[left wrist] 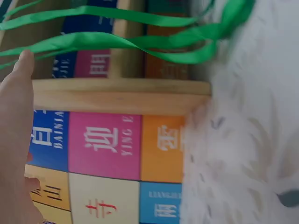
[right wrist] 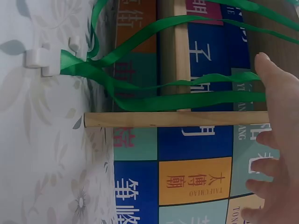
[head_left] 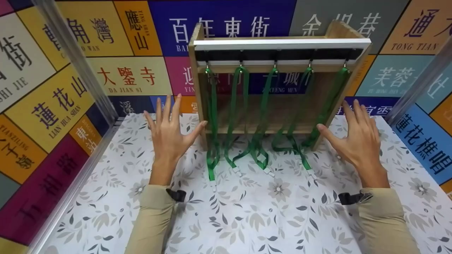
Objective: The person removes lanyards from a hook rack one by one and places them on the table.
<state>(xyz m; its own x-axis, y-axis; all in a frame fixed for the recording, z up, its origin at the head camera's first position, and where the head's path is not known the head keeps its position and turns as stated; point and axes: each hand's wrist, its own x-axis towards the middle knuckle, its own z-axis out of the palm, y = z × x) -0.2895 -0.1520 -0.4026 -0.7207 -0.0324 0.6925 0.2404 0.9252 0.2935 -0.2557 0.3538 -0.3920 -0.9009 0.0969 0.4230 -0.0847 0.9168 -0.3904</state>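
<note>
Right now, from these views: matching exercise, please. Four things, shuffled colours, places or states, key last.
Things:
1. lanyards
2. tablecloth
3. left hand
4. right hand

Places, colours, states:
A. fingers raised at the right side of the wooden rack
B. white with leaves and flowers
C. fingers raised at the rack's left side
D. green, hanging from hooks

Pairs: 1-D, 2-B, 3-C, 4-A

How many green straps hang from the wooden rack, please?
5, hanging in a row from the wooden rack: far-left strap, left-centre strap, centre strap, right-centre strap and far-right strap. Some lower parts cross; none looks fully hidden.
</note>
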